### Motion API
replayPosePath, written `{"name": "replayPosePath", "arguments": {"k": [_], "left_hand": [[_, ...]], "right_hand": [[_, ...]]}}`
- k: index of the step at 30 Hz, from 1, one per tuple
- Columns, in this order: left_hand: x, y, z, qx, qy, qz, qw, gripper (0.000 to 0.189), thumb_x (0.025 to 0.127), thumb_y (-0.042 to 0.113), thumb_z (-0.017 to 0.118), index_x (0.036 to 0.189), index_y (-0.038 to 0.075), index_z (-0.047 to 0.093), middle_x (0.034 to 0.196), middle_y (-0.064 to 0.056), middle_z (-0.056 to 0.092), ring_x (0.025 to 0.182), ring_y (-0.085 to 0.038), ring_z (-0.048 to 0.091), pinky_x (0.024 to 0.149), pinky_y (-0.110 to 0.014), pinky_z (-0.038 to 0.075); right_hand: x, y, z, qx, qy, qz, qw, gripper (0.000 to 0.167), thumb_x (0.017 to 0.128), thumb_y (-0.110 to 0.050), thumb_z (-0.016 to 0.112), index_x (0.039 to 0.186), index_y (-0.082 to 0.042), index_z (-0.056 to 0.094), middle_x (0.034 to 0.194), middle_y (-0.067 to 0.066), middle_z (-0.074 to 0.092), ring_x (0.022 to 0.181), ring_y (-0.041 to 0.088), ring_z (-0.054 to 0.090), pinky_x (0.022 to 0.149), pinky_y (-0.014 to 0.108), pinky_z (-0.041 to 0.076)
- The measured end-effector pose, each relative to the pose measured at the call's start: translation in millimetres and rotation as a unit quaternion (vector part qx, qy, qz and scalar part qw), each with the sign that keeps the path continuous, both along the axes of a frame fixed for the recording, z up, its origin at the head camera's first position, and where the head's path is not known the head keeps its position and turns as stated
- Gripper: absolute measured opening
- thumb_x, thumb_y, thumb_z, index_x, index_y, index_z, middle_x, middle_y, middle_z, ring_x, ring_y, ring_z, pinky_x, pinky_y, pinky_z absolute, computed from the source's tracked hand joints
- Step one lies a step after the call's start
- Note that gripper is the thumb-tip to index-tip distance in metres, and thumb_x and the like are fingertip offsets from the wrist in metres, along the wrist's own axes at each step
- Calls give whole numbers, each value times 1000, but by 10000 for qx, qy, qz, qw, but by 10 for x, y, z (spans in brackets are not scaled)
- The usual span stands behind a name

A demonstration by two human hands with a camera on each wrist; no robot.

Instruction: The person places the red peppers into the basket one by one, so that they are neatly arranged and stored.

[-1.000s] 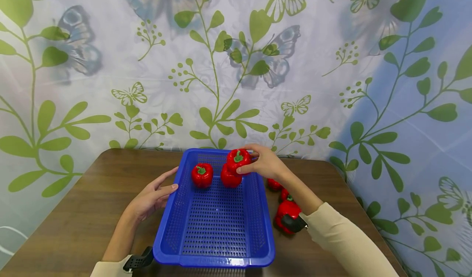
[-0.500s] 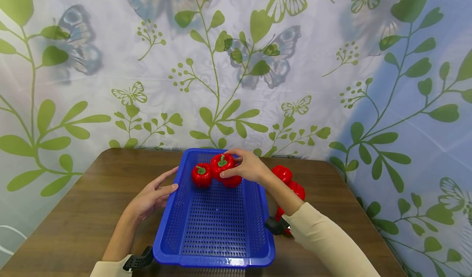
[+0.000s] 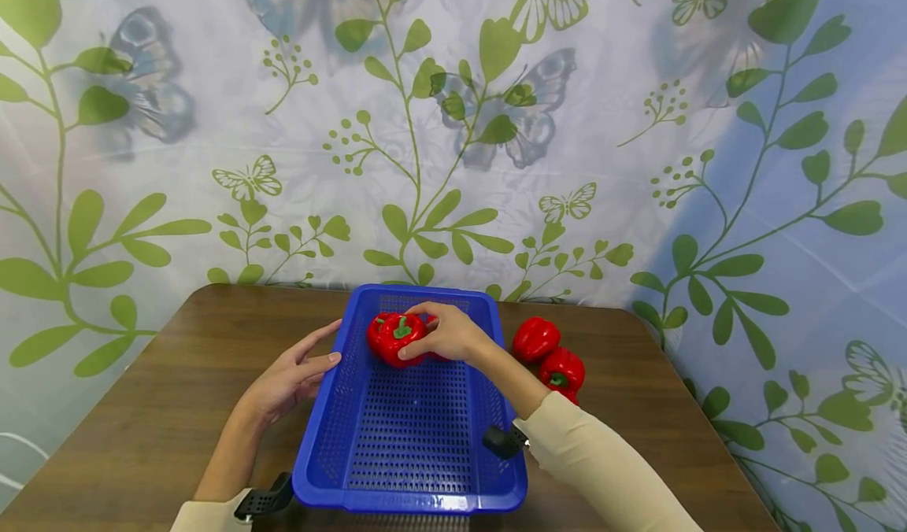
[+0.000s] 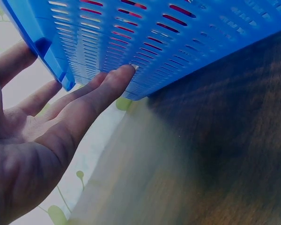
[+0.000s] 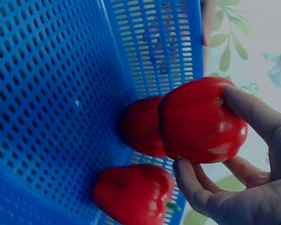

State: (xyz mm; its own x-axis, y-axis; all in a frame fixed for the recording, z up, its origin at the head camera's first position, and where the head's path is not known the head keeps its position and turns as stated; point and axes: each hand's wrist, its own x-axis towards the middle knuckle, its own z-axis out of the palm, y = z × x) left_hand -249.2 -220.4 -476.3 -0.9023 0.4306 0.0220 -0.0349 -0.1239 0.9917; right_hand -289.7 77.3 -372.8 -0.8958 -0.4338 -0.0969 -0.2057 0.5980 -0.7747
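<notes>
Where hands touch, glossy lobed pepper, perforated basket

The left hand and right hand are bare, nails short. The left sleeve and right sleeve are plain cream, fairly snug, ending partway up the forearm, the right one lightly creased. At each cuff sits a black strap, the left strap dotted with small holes, the right strap chunky, both with a silvery glint.
</notes>
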Motion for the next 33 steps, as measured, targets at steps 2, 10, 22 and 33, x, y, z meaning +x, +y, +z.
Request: {"name": "replayPosePath", "arguments": {"k": [2,10,22,33], "left_hand": [[1,0,5,-34,0,21,10000,68,106,14,51,164,18,15,133,-26,64,117,-41,68,90,-49,60],[10,13,34,-87,-41,60,9999,68,106,15,51,164,18,15,130,-25,67,116,-41,68,90,-49,60],[27,14,40,-35,-66,27,10000,68,106,14,51,164,17,14,130,-26,66,116,-42,67,91,-49,59],[52,1,28,-112,14,-60,9999,68,107,16,50,164,17,13,134,-25,64,117,-42,67,91,-51,59]], "right_hand": [[7,-34,-31,26,-24,25,10000,69,72,-25,91,135,-17,64,129,12,65,114,26,63,87,36,56],[33,-136,-116,-3,-298,163,9994,66,71,-19,92,131,-13,66,127,13,67,112,25,64,83,36,58],[25,-202,-258,-131,-920,172,9955,66,69,-6,92,129,-11,66,124,17,66,100,21,68,79,37,63],[65,-267,-353,317,-652,388,9966,64,68,-8,93,126,-10,67,112,8,70,87,14,67,77,31,61]]}}
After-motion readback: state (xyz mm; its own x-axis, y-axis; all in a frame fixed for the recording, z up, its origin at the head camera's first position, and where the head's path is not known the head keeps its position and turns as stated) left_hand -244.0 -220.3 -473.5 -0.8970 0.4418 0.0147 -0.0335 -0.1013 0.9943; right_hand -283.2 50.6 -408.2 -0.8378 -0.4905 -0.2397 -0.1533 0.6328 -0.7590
